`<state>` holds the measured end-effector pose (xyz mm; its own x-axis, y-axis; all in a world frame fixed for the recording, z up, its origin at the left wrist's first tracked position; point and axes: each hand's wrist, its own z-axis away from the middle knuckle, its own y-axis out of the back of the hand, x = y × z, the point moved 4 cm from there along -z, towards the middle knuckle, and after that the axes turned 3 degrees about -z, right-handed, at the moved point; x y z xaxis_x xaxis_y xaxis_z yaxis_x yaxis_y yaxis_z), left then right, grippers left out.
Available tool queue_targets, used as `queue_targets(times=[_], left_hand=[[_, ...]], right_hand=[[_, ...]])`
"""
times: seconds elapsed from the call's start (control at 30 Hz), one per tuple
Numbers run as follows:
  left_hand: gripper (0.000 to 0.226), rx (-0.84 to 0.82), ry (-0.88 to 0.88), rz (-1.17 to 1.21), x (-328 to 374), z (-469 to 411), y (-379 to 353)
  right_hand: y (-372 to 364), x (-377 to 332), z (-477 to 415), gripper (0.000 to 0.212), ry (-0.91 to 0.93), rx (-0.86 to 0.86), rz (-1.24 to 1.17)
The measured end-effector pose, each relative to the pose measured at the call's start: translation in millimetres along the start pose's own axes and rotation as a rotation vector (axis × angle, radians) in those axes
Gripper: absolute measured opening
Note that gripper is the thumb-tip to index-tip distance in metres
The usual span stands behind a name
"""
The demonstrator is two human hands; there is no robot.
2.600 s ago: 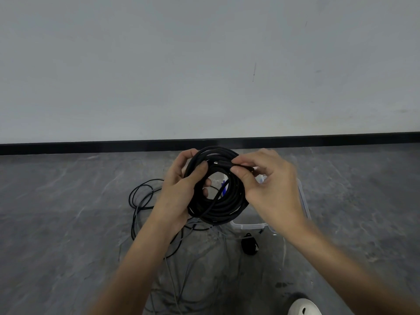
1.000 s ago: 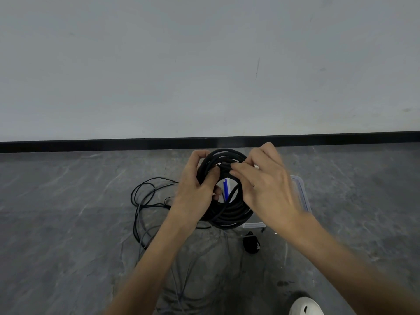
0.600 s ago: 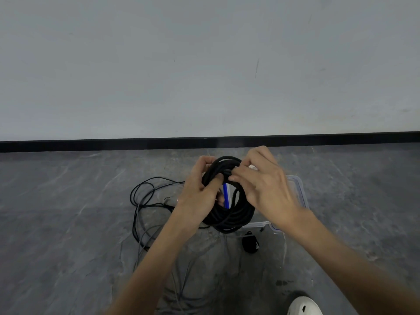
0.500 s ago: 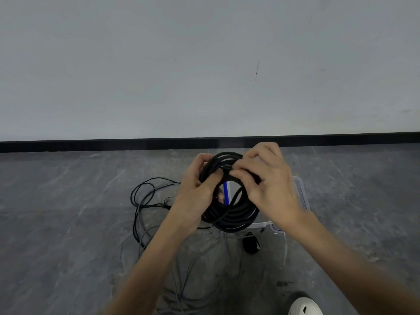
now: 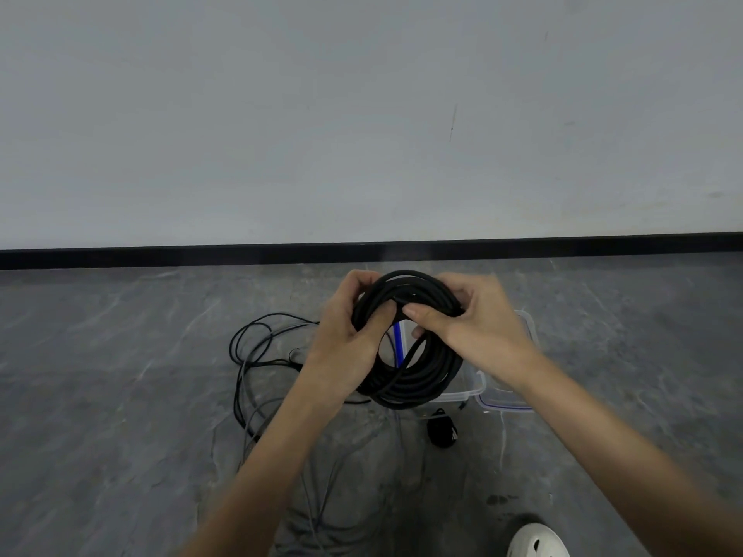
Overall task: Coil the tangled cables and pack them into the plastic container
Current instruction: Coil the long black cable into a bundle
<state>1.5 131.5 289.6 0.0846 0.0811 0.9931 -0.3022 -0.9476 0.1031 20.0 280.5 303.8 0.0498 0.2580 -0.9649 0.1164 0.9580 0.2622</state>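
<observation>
Above the grey floor (image 5: 100, 396) you hold the black coiled cable (image 5: 418, 379) in the air, covering part of the clear plastic container (image 5: 468, 391) behind it, with loose tangled cables (image 5: 249, 355) on the floor to the left. Your left hand (image 5: 341, 343) has its grip clamped round the coil's left side, and your right hand (image 5: 478, 327) pinches the strands at its top.

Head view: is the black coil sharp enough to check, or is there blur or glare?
Head view: flat, even light, no glare; the black coil, left hand and right hand are fairly sharp; the forearms smear toward the bottom edge; the rim of the clear container is faint against the floor.
</observation>
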Motion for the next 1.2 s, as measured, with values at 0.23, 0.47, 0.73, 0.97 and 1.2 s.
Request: queue_targets(times=[0.23,0.47,0.73,0.97,1.2], left_hand=[[0.020,0.073,-0.014,-0.033,-3,2,-4],[0.027,0.166,0.067,0.051,-12,0,0],[0.026,0.214,0.139,0.130,-14,-2,3],[0.024,0.210,0.133,0.110,-10,-1,4],[0.025,0.238,0.182,0.148,-15,-1,5]], right_hand=[[2,2,0,0.007,-0.034,0.020,0.040],[-2,7,-1,0.008,-0.117,-0.033,0.006],[-5,11,1,0.012,-0.180,-0.079,-0.078],[-4,7,5,0.014,-0.177,-0.097,-0.125],[-10,7,8,0.009,-0.169,-0.123,-0.113]])
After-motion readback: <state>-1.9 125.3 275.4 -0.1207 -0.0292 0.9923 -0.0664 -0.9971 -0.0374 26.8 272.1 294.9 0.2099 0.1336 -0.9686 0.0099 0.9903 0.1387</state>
